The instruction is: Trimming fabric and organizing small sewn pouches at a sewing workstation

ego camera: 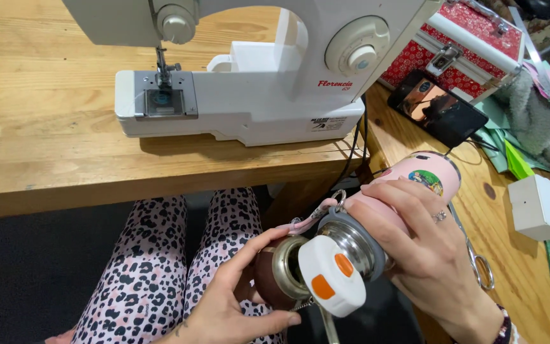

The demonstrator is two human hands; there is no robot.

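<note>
The right hand [424,245] grips a pink bottle [408,191] tipped over, its white lid [330,275] open; the left hand [233,299] holds a brown cup [272,274] at its mouth — both above the lap, near the sewing machine [249,70].

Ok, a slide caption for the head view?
Right hand tilts a pink flask over a brown cup held by the left hand, beside a sewing machine.
</note>
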